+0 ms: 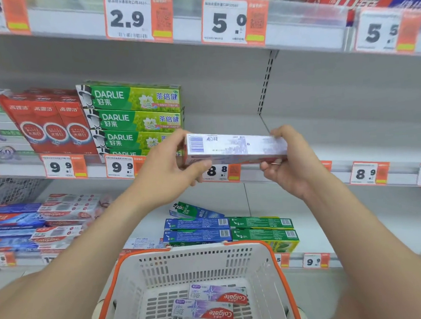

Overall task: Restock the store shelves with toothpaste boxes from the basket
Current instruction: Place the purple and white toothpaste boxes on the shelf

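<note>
Now, with my left hand [167, 161] and right hand [294, 160] fingers [278, 132] gripping the box [235, 146] ends, drifting left could topple the green stack [135, 119].

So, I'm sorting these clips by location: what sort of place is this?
Most likely a supermarket aisle, in the toothpaste section. Price tags line the shelves, stacked toothpaste boxes sit on them, and a shopping basket sits below.
</note>
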